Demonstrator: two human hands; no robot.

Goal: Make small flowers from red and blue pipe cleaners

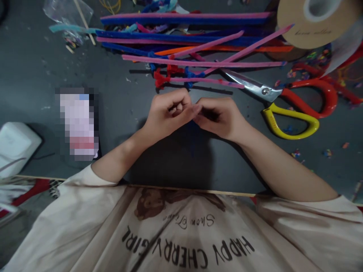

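My left hand (169,113) and my right hand (220,117) meet above the dark table, both closed in a pinch with thumbs and fingertips touching. Whatever sits between the fingertips is mostly hidden; only a faint, blurred dark-blue bit shows just below them. Just beyond the hands lie pink fuzzy stems like pipe cleaners (204,64). Some of these carry twisted red pieces (160,78) and blue pieces (194,74). To the right of my right hand rest scissors with one red and one yellow handle (295,132), their blades parted slightly and pointing toward the stems.
More blue, pink and orange stems (184,17) are piled at the back. A ribbon spool (320,28) stands at the back right, near colourful scraps. On the left are a phone (78,124), a white box-like device (18,147) and a clear plastic bag (68,17).
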